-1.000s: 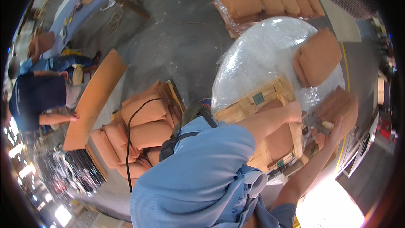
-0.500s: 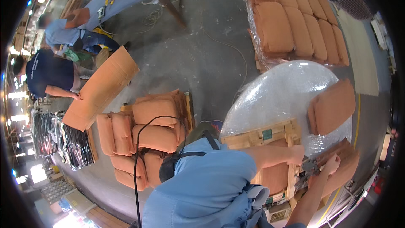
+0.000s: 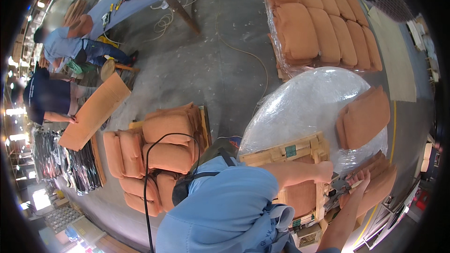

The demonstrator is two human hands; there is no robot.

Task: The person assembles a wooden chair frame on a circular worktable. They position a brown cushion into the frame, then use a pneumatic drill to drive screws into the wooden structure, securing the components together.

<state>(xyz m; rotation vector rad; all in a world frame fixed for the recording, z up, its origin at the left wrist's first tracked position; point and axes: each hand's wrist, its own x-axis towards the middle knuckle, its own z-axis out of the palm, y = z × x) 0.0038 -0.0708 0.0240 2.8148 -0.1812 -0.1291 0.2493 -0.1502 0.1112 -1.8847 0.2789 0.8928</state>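
From where I sit, the grey metal tool (image 3: 338,187) lies between my two hands, touching the right one and just beside the left. My right hand (image 3: 361,179) is narrowed around the tool's far end, fingers bent over it. My left hand (image 3: 323,172) is curled in close at the wooden frame (image 3: 267,155); I can't tell whether it grips part of the tool or only rests against it.

Under the frame's slats I see a brown bundle (image 3: 302,197). Just past my right hand sits a stack of brown sacks (image 3: 382,185), and near it another sack pile (image 3: 363,118) rests on a round surface wrapped in clear film (image 3: 300,105).

Farther out, a black hose (image 3: 147,192) loops in front of more stacked sacks (image 3: 166,154) on my left. Well apart, a co-worker in a dark shirt (image 3: 49,93) holds a long cardboard sheet (image 3: 96,112).
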